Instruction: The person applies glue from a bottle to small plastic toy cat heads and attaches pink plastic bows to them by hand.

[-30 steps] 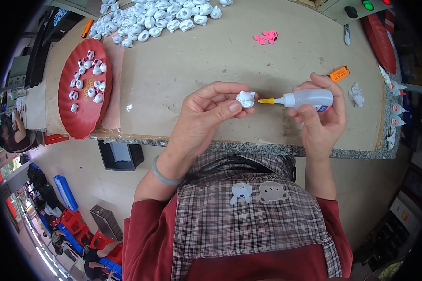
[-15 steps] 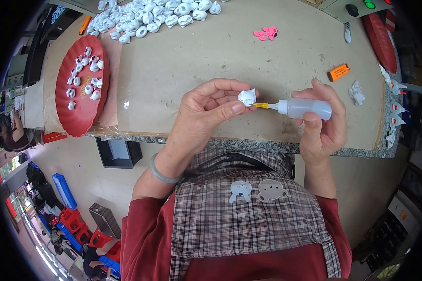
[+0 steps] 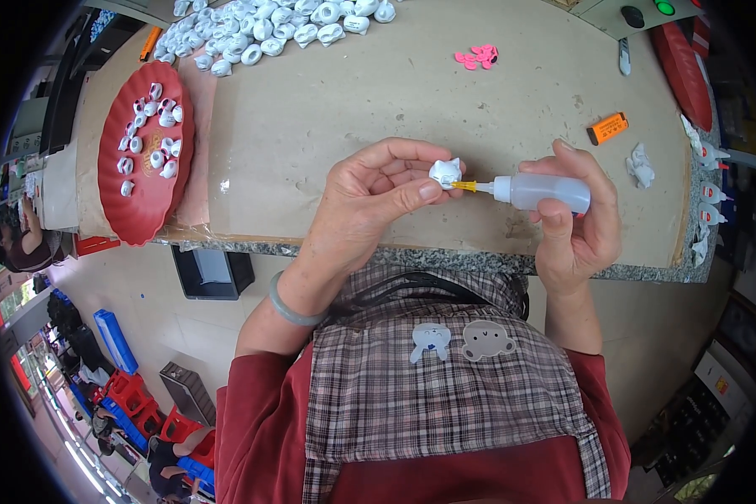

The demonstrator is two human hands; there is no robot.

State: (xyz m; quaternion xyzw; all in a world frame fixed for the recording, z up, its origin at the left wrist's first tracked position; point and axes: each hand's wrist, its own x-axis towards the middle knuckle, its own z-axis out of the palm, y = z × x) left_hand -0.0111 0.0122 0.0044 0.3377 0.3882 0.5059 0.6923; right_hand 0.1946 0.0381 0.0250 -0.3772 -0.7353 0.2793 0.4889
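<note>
Between the thumb and fingers of my left hand (image 3: 378, 186) is a small white figurine head (image 3: 445, 172) with pointed ears. My right hand (image 3: 581, 218) grips a translucent squeeze bottle (image 3: 548, 193) lying sideways, its white cap and yellow nozzle tip (image 3: 464, 186) pointing left. The nozzle tip meets the lower right side of the figurine head, or lies just in front of it. Beyond my hands on the table is a small cluster of bright pink pieces (image 3: 477, 57).
A red scalloped tray (image 3: 113, 189) with several white-and-pink pieces stands at left. Many white pieces (image 3: 265, 32) are heaped at the far left. An orange box (image 3: 606, 128), crumpled tissue (image 3: 640, 165) and small bottles (image 3: 711, 194) are at right. The table's granite edge (image 3: 479, 262) runs before me.
The squeeze bottle has shifted slightly left and its nozzle sits a little lower against the figurine head. The head has turned slightly in my left fingers.
</note>
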